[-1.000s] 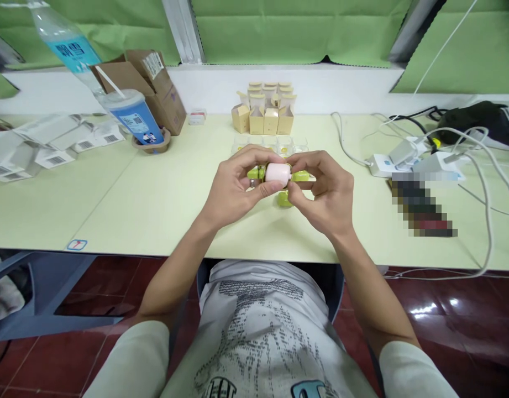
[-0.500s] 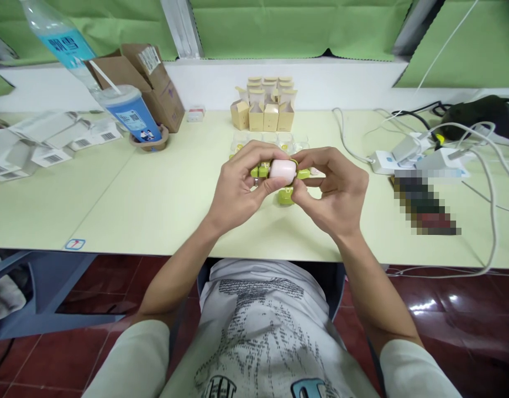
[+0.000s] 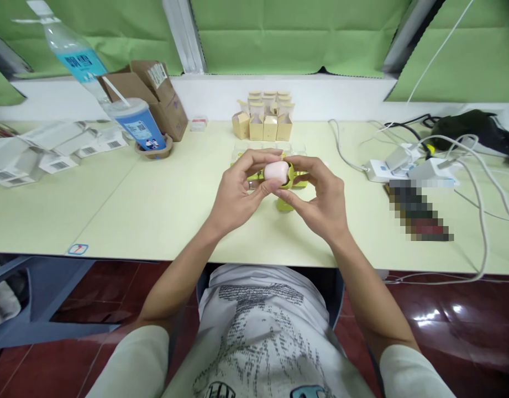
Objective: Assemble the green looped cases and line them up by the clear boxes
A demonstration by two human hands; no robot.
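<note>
Between the fingertips of my left hand (image 3: 243, 190) is a small pale pink rounded case (image 3: 276, 173), glossy and smooth. My right hand (image 3: 318, 196) pinches a yellow-green cover (image 3: 290, 176) that sits around the case's right end. The two hands nearly meet at the thumbs, above the table. Another yellow-green piece (image 3: 284, 205) lies on the table just below the fingers. More yellow-green pieces and a clear tray (image 3: 298, 149) are partly hidden behind my hands.
Several small open yellow boxes (image 3: 271, 126) stand at the back. To the left are a blue cup (image 3: 142, 130), a cardboard box (image 3: 171, 105), a bottle (image 3: 78, 58) and white boxes (image 3: 57, 149). A power strip (image 3: 381, 170) with loose cables lies at the right.
The yellow-green cover now shows more plainly around the pink case's right end. My right hand has come in to the left, its fingers less spread. The view has tilted slightly upward.
</note>
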